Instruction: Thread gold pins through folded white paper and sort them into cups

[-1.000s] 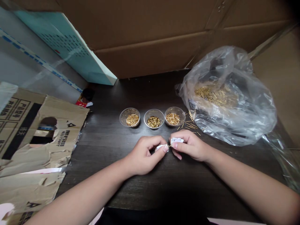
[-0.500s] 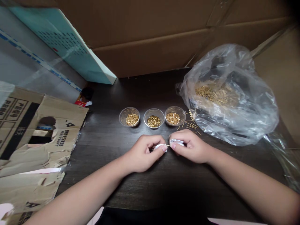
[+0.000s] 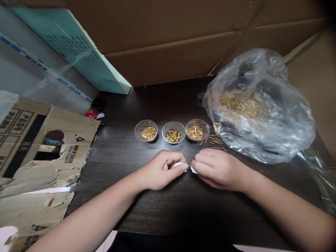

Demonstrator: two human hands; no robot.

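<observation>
My left hand [image 3: 160, 170] and my right hand [image 3: 217, 168] meet at the middle of the dark table [image 3: 147, 206], fingers pinched. Each pinches a small white scrap [image 3: 179, 164], and a thin gold pin [image 3: 189, 165] spans the gap between the fingertips. Just beyond the hands stand three small clear cups of gold pins: the left cup [image 3: 146, 131], the middle cup [image 3: 173, 132] and the right cup [image 3: 197, 130]. Loose gold pins [image 3: 215, 139] lie scattered beside the right cup.
A clear plastic bag [image 3: 262, 105] holding a heap of gold pins sits at the right. Torn cardboard [image 3: 39, 154] lies at the left. A cardboard wall [image 3: 170, 52] closes the back, with a teal-and-white box [image 3: 86, 59] leaning at the back left.
My right hand has rolled palm-down, hiding most of its white scrap. Both hands stay together at the same spot.
</observation>
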